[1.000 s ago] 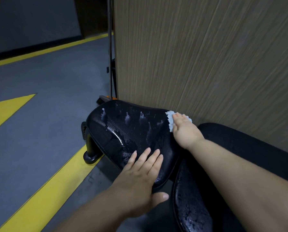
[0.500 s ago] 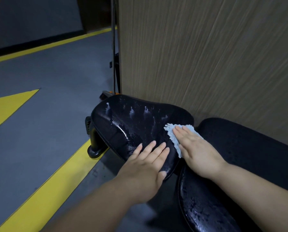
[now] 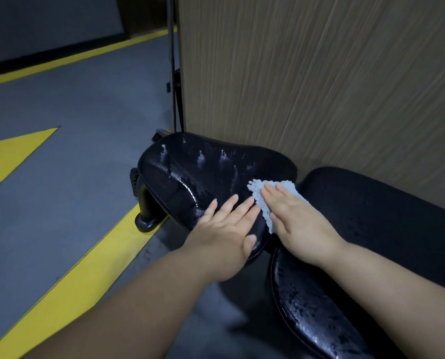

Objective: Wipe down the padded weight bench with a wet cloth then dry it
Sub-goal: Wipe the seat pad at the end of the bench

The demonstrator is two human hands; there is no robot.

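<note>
The black padded seat pad (image 3: pixel 195 174) of the weight bench glistens with water drops and streaks. My right hand (image 3: pixel 297 224) lies flat on a light blue cloth (image 3: pixel 261 200), pressing it onto the pad's near right part. My left hand (image 3: pixel 224 229) rests flat on the pad's near edge, fingers spread, just left of the cloth. The longer black back pad (image 3: pixel 371 229) runs toward the lower right, wet along its near rim and partly hidden by my right forearm.
A wood-grain panel (image 3: pixel 319 73) stands directly behind the bench. The bench's black leg (image 3: pixel 146 211) stands on grey floor crossed by a yellow stripe (image 3: pixel 73 283). A yellow triangle (image 3: pixel 11 154) marks the floor at left. A thin black pole (image 3: pixel 173 73) rises beside the panel.
My right hand has drawn the cloth from the pad's far right edge back toward me across the pad. My left hand has stayed on the near edge.
</note>
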